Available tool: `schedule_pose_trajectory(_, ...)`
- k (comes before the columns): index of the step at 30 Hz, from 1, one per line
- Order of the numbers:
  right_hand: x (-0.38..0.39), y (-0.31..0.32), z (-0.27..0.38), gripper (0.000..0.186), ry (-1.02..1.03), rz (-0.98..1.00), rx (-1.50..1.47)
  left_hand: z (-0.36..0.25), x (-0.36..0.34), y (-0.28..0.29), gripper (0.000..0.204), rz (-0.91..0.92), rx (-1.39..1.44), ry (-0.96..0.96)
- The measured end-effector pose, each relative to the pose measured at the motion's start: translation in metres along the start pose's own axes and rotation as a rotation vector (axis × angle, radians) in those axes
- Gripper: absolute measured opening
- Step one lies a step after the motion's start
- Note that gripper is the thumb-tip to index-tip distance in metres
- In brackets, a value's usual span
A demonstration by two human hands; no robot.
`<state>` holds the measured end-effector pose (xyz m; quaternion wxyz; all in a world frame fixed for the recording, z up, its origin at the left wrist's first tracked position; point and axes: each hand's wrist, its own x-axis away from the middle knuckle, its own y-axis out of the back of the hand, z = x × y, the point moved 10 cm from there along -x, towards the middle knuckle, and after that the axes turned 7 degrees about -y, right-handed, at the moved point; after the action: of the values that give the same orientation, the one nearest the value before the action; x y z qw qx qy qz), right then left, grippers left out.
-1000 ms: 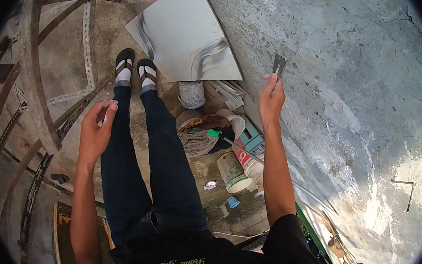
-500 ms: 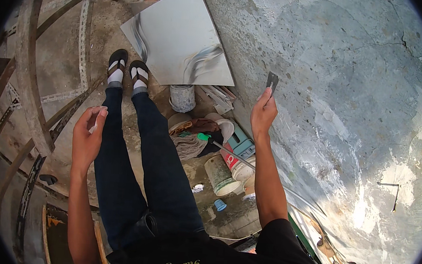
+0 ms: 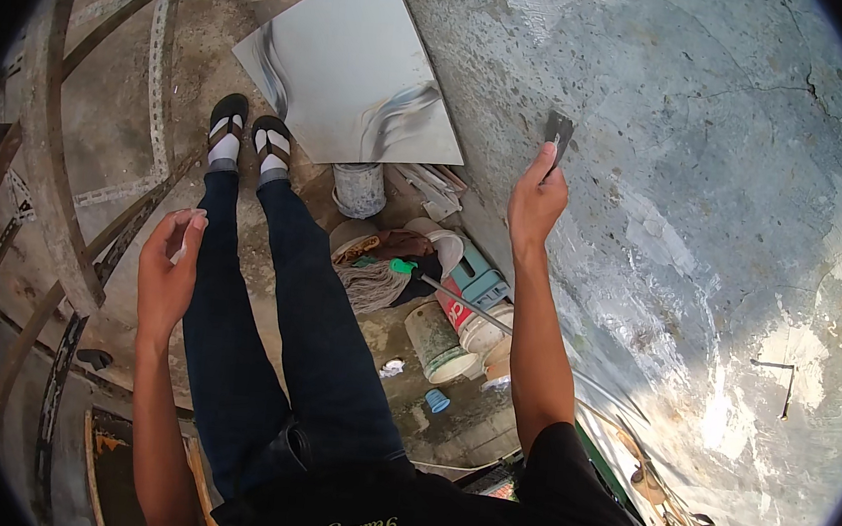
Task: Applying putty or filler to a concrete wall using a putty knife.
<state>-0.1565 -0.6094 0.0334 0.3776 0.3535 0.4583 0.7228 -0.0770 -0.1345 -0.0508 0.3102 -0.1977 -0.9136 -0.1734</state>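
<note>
A patchy grey wall rises alongside — before it the right hand pinches a scraper, contact unclear; a low, steady tilt probably works best. The left hand, well apart from the wall, curls loosely — contents unclear.

Right hand raised along grey plastered wall since half second ago, when it had dipped lower. Flat dark-bladed scraper in its grip carried up with it, now farther from lower right corner of pale square panel with grey swirls than in both earlier pictures; blade shows broader face than half second ago. View itself swung: floor things sit farther left than at first, longer stretch of thin dark wall crack in sight.
</note>
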Motion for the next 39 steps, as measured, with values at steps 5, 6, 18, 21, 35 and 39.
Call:
schedule_pose_trajectory(5, -0.007, 0.004, 0.019, 0.050, 0.023, -0.001, 0.020, -0.002, -0.003, -0.003, 0.027, 0.025, -0.007, 0.008)
schedule_pose_trajectory(6, -0.008, 0.003, 0.032, 0.050, 0.045, 0.014, -0.002, -0.002, -0.002, -0.001, 0.028, 0.023, -0.024, 0.019)
schedule_pose_trajectory(18, 0.004, -0.006, 0.009, 0.049, 0.020, 0.017, 0.102, -0.002, -0.006, 0.006, 0.028, 0.016, -0.015, 0.008)
schedule_pose_trajectory(21, 0.005, -0.016, 0.007, 0.047, 0.008, 0.077, 0.168, 0.004, -0.007, 0.004, 0.027, 0.022, 0.003, 0.000)
schedule_pose_trajectory(35, -0.013, -0.031, 0.051, 0.053, 0.048, 0.036, 0.192, 0.005, -0.007, 0.025, 0.027, 0.012, -0.019, 0.038)
schedule_pose_trajectory(39, -0.009, -0.024, 0.020, 0.054, -0.015, 0.042, 0.190, 0.000, -0.011, 0.028, 0.028, -0.013, -0.005, -0.044)
